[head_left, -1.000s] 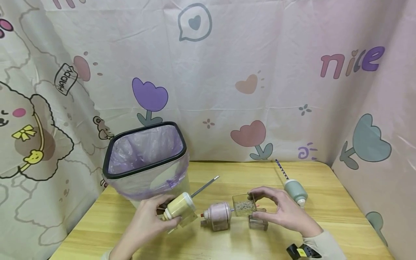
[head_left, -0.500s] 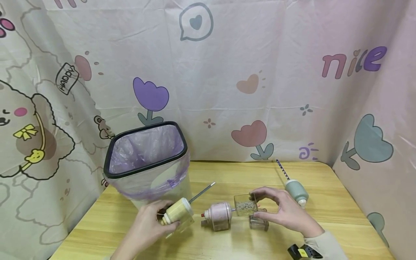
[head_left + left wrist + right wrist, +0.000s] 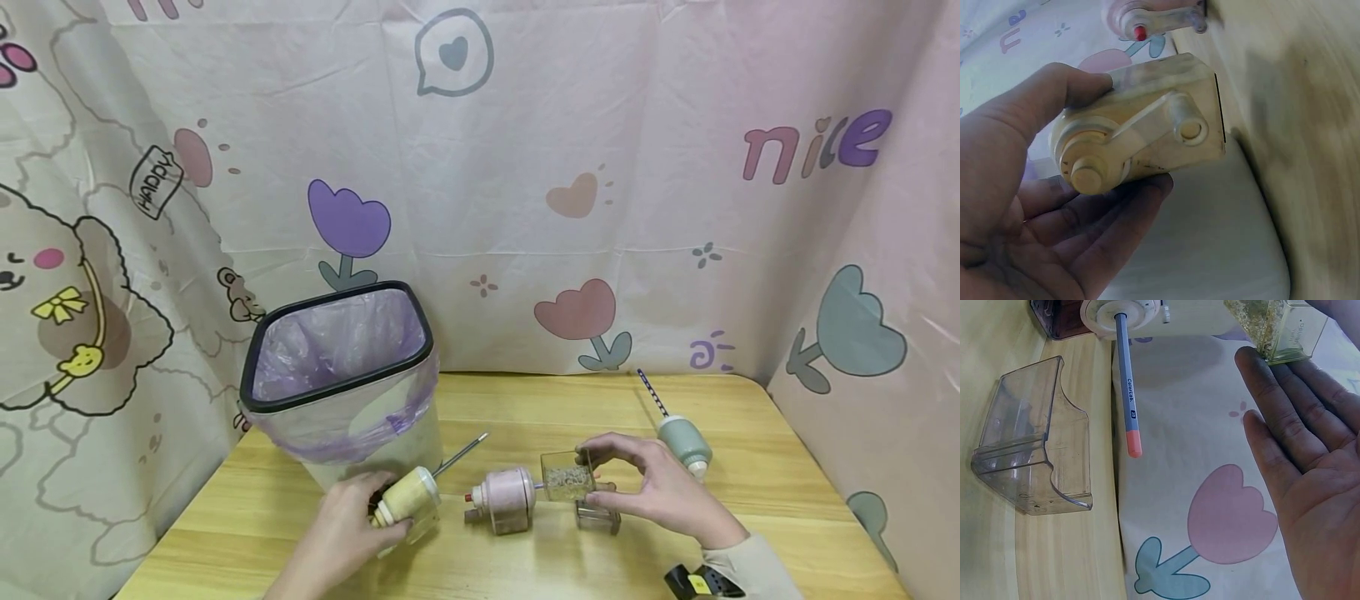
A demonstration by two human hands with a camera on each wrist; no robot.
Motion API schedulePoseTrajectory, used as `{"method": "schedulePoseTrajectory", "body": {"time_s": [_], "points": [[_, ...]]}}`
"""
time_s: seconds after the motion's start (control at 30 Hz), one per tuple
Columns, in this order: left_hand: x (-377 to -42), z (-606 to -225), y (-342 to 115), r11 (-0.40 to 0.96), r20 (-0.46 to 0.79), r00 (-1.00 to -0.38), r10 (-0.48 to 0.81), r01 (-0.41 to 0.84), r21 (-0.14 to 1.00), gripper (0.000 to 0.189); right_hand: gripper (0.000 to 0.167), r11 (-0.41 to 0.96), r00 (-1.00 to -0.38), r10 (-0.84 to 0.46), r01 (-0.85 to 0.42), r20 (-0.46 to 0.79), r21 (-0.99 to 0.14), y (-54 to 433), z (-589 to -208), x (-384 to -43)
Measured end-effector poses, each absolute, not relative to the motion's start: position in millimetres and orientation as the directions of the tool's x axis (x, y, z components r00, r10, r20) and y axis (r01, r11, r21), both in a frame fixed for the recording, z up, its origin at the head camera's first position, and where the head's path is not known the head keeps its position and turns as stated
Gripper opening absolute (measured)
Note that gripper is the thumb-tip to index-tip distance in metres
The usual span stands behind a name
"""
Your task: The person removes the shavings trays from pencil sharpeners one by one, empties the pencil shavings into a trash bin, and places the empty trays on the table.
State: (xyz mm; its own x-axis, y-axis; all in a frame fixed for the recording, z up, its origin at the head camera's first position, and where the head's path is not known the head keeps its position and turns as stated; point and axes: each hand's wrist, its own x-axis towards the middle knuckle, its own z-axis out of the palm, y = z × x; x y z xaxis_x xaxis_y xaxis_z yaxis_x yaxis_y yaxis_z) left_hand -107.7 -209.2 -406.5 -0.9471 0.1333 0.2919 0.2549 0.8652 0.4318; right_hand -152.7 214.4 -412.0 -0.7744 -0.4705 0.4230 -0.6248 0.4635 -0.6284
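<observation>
My left hand (image 3: pixel 341 521) grips a yellow crank pencil sharpener (image 3: pixel 407 497) with a grey pencil (image 3: pixel 462 453) sticking out of its front. Its crank handle (image 3: pixel 1141 128) faces the left wrist camera. My right hand (image 3: pixel 660 492) pinches a clear shavings tray (image 3: pixel 567 480) between thumb and fingers, with shavings (image 3: pixel 1260 328) inside. Between the hands a pink sharpener (image 3: pixel 508 496) sits on the table, holding a blue pencil (image 3: pixel 1127 381) with a red end. A second clear tray (image 3: pixel 1029 437) lies on the table below my right hand.
Beside my left hand stands a bin (image 3: pixel 262 400) with a black rim and a purple liner. A green sharpener (image 3: pixel 684 442) with a dotted pencil (image 3: pixel 651 392) lies at the right. A printed curtain (image 3: pixel 480 183) encloses the wooden table (image 3: pixel 540 408).
My left hand has lowered the yellow sharpener and its pencil towards the table, shifting slightly left. The right hand with the shavings tray stays nearly in place.
</observation>
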Motion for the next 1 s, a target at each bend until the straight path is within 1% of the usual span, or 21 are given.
{"method": "schedulePoseTrajectory", "body": {"time_s": [0.17,0.5,1.0], "points": [[-110,-413,-208,0.868,0.31,-0.938,0.157,0.28,0.409,0.04,0.049,0.465,-0.779,-0.468,-0.618,0.416,-0.634,215,-412,-152],[-112,-422,-205,0.861,0.305,-0.939,0.161,0.285,0.422,0.04,0.05,0.45,-0.786,-0.462,-0.607,0.411,-0.655,216,-410,-152],[-115,-427,-203,0.865,0.322,-0.932,0.167,0.295,0.406,0.036,0.051,0.466,-0.797,-0.453,-0.594,0.4,-0.656,215,-408,-152]]}}
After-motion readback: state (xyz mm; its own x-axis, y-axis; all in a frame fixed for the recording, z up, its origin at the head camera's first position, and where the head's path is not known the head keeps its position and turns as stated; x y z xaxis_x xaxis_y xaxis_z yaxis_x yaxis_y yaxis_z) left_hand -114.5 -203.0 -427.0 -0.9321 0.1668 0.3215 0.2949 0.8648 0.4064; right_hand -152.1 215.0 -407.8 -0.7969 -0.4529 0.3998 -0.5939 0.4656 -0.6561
